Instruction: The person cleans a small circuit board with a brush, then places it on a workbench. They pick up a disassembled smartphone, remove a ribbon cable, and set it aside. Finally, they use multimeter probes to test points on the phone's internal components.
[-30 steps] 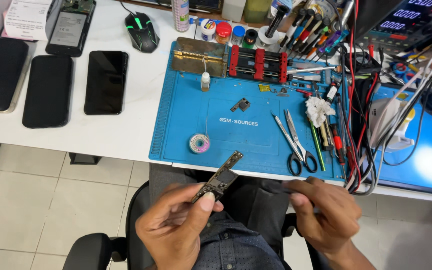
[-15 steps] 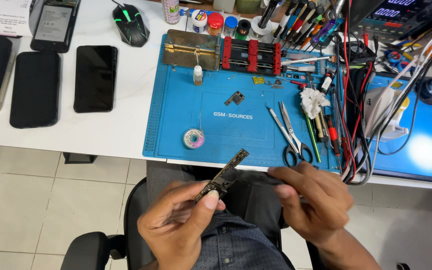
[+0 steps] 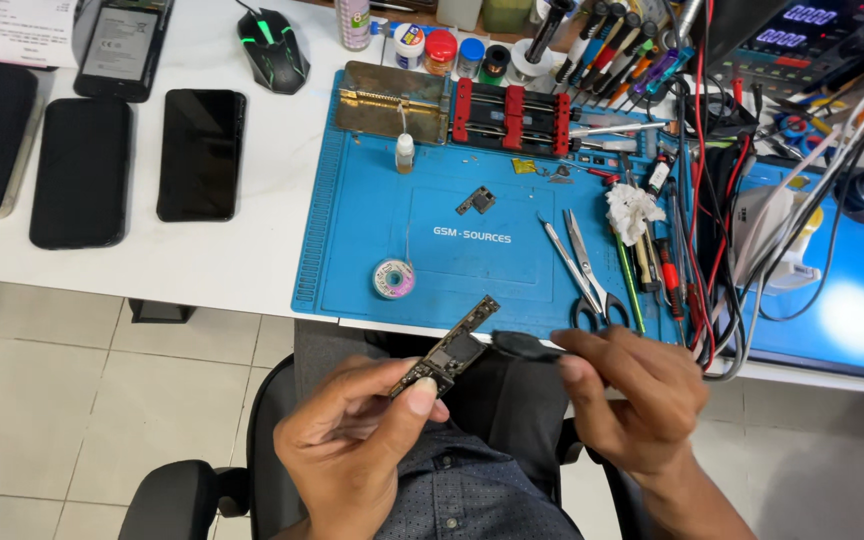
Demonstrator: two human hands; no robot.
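My left hand (image 3: 357, 445) pinches the lower end of a narrow dark circuit board (image 3: 447, 350), held tilted over my lap, just below the table's front edge. My right hand (image 3: 637, 395) grips a small black tool (image 3: 524, 346) whose tip touches the board's right side. Both hands hover in front of the blue work mat (image 3: 372, 215). A small metal chip part (image 3: 476, 200) lies on the mat's middle, and a spool of solder wick (image 3: 393, 278) sits near its front edge.
Scissors and tweezers (image 3: 582, 265) lie on the mat's right. Three dark phones (image 3: 82, 170) and a mouse (image 3: 274, 50) rest on the white table at left. A red-and-black board holder (image 3: 510, 115), jars, tool cups and tangled red and black cables (image 3: 717, 220) crowd the back and right.
My right hand has moved left, bringing the black tool against the board. The left hand with the board has stayed about where it was, and the view has shifted a little.
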